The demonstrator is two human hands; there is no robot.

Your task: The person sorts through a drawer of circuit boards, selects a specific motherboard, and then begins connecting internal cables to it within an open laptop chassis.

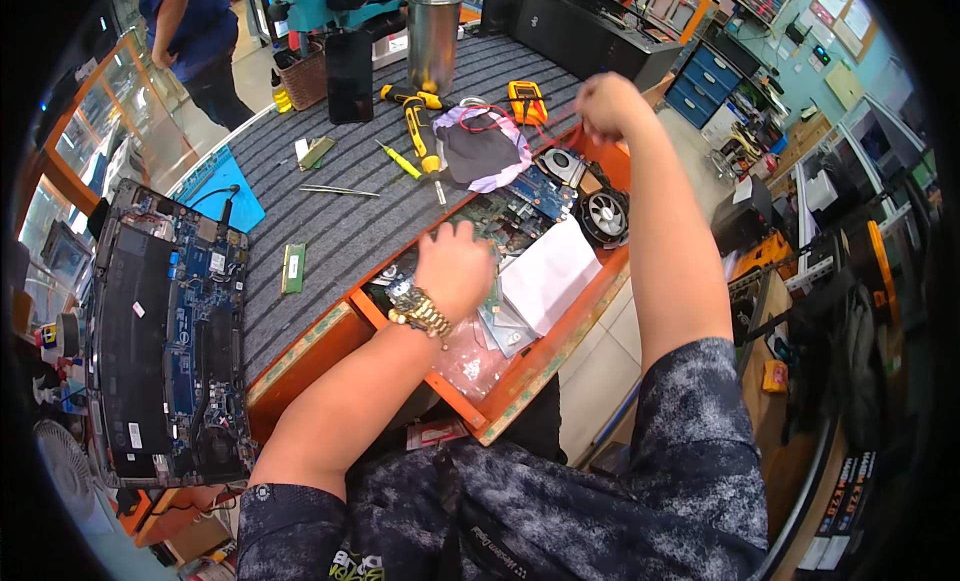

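Observation:
An orange wooden drawer [560, 353], pulled out in front of me, holds circuit boards, cooling fans and papers. My left hand [458, 269], with a gold watch [420, 313] at its wrist, is over the drawer's left part, fingers apart above the green circuit boards [510, 221]. Raised over the far right end, my right hand [608, 108] has its fingers curled together. A thin red strand runs close to them; what they hold is unclear. Nearby lie a blue board [545, 193], a black fan [604, 215] and a white paper [550, 276].
On the striped grey mat stand an opened laptop [170, 331], a green memory module [293, 268], tweezers [340, 190], a yellow screwdriver [400, 159], a yellow multimeter [527, 102], a cloth [484, 153] and a steel tumbler [433, 43]. Another person [195, 41] stands at the far left.

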